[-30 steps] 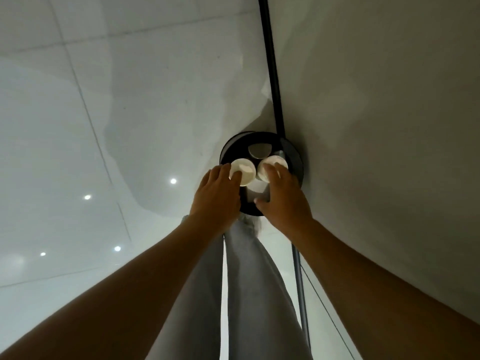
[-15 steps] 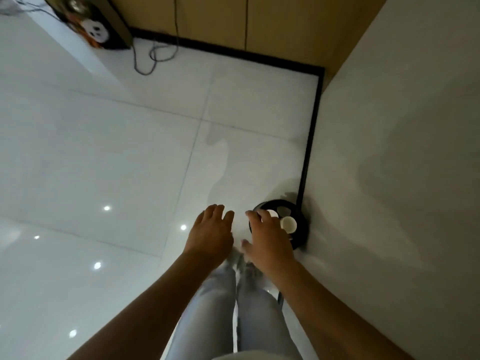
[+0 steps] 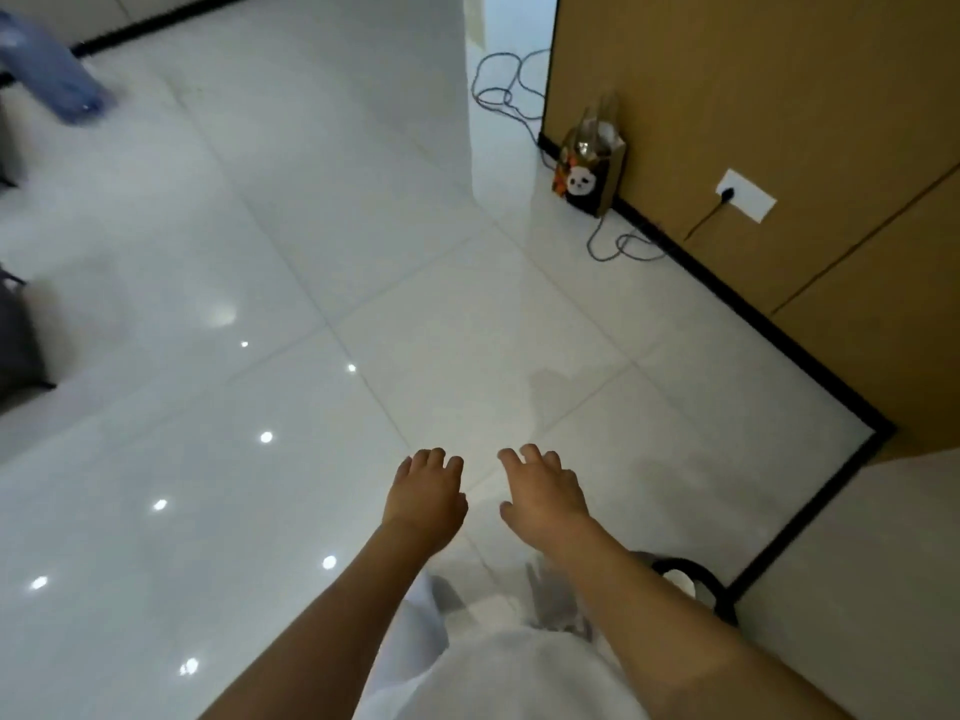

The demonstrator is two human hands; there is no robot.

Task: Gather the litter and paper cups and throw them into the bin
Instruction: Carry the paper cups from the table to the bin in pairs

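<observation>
Both hands—the left hand (image 3: 426,493) and the right hand (image 3: 543,493)—were held out over the glossy white tiled floor (image 3: 311,304), fingers loosely spread and holding nothing. The round black bin (image 3: 714,589) stood by the black skirting in the corner, partly hidden behind the right forearm, with one white paper cup (image 3: 680,583) just visible inside it. Such a cup is judged light and thin-walled, easily crushed—best taken gently around the side wall below the stiffer rolled rim; no further litter was visible on the floor near a panda-printed gift bag (image 3: 589,171).
</observation>
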